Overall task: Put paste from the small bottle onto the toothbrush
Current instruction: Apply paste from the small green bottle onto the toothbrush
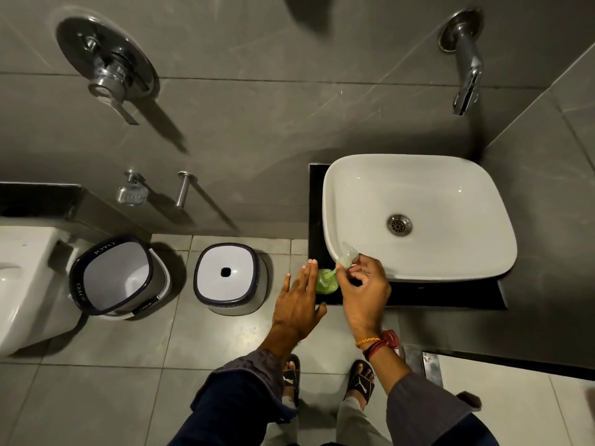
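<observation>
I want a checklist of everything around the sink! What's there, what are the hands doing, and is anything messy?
Surface: black counter carrying a white basin, which looks dry.
Job's things: a green bottle stands on the counter's left corner; a small pale see-through object is pinched above it, too blurred to name. No toothbrush seen.
Clutter: nothing seen on the counter besides the bottle.
Hands: right hand pinches the pale object; left hand is open and flat beside the bottle, not touching it.
Cables: nothing seen.
Surroundings: wall tap above the basin, open bin and white-topped stool on the tiled floor, toilet at left.
</observation>
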Demonstrator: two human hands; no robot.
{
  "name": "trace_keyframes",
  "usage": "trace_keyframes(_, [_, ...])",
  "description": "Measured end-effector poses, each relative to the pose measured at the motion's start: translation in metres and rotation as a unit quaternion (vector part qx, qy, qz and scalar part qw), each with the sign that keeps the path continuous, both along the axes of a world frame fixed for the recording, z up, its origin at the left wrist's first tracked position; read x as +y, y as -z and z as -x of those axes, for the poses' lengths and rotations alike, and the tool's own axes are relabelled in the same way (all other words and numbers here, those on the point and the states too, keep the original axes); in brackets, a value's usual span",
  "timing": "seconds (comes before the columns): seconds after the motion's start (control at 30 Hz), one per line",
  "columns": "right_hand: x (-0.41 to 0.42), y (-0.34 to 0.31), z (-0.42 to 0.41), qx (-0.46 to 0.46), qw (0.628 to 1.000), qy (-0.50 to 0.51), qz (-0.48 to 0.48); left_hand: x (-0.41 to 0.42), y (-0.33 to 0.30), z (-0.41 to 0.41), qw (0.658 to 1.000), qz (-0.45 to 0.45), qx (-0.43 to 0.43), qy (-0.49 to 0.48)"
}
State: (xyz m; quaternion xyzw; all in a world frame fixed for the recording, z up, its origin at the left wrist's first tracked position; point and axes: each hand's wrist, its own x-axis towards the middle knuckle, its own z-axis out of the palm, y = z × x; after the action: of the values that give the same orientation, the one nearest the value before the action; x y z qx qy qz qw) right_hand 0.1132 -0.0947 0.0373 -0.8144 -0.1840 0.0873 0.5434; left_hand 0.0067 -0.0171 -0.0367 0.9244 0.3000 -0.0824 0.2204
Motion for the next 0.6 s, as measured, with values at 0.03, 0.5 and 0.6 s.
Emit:
trace_keyframes(0.03, [0.000,0.002,0.002,-0.010,0.999,-0.026,0.019,0.000,0.000,0.000,1.000,-0.003,0.001,0.002])
trace_keyframes(0.5, [0.009,0.014,0.004,-0.062,0.962,-0.171,0.203,-0.004,-0.003,0.000,0.999,-0.031,0.029,0.014])
trace_keyframes(0.6, [0.009,0.014,-0.001,-0.068,0.947,-0.203,0.239,-0.008,-0.002,0.001,0.999,-0.028,0.022,0.004])
